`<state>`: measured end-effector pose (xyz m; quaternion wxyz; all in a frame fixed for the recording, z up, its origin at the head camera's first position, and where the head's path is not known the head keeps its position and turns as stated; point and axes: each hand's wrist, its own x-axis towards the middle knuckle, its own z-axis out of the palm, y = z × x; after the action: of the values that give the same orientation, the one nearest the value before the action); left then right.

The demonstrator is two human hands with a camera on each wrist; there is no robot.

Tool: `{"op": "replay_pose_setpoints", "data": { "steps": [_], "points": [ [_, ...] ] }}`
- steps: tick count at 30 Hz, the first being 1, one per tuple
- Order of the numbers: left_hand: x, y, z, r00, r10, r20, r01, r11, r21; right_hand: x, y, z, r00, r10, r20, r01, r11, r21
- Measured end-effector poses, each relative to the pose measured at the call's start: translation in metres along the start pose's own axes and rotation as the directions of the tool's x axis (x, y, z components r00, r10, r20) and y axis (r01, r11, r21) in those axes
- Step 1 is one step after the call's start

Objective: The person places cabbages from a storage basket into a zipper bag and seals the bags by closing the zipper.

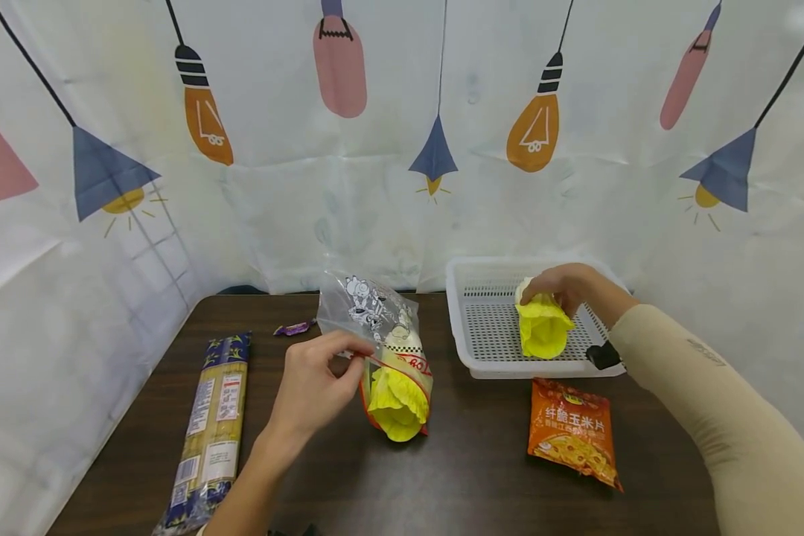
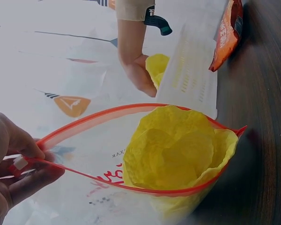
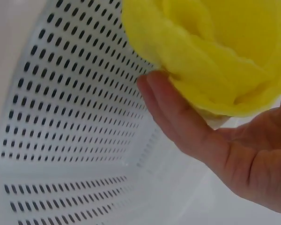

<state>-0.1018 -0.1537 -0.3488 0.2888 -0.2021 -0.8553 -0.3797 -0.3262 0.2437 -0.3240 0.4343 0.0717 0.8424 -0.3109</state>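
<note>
My left hand pinches the edge of a clear zip bag by its red zip strip, where a white slider shows in the left wrist view. The bag's mouth gapes, and a yellow leafy cabbage lies inside, leaves toward the opening. Over the white basket, my right hand grips a second yellow cabbage round its pale base. In the right wrist view the fingers curl along its underside, beside the slotted basket wall. Whether this cabbage touches the basket floor I cannot tell.
An orange snack packet lies in front of the basket. Left of my left arm is a long pack of noodles, and a small purple wrapped candy sits near the bag. A printed curtain hangs behind the dark table.
</note>
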Motion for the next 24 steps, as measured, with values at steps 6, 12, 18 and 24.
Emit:
{"op": "replay_pose_setpoints", "data": {
  "steps": [6,12,18,24],
  "points": [
    [0.001,0.0,0.0,1.0,0.0,-0.003,0.0,1.0,0.002,-0.011,-0.003,-0.001,0.997,-0.06,0.053,0.058,0.998,0.038],
    [0.0,-0.001,-0.001,1.0,0.002,0.002,-0.002,1.0,-0.004,-0.025,-0.006,0.003,0.984,-0.147,0.103,0.139,0.987,0.08],
    [0.0,0.0,-0.001,1.0,0.002,0.0,-0.002,1.0,-0.003,-0.031,-0.003,0.003,0.962,-0.23,0.145,0.21,0.968,0.14],
    [-0.001,0.001,-0.002,1.0,-0.002,0.006,0.002,1.0,0.0,-0.041,-0.001,0.01,0.947,-0.297,0.121,0.269,0.941,0.205]
  ]
}}
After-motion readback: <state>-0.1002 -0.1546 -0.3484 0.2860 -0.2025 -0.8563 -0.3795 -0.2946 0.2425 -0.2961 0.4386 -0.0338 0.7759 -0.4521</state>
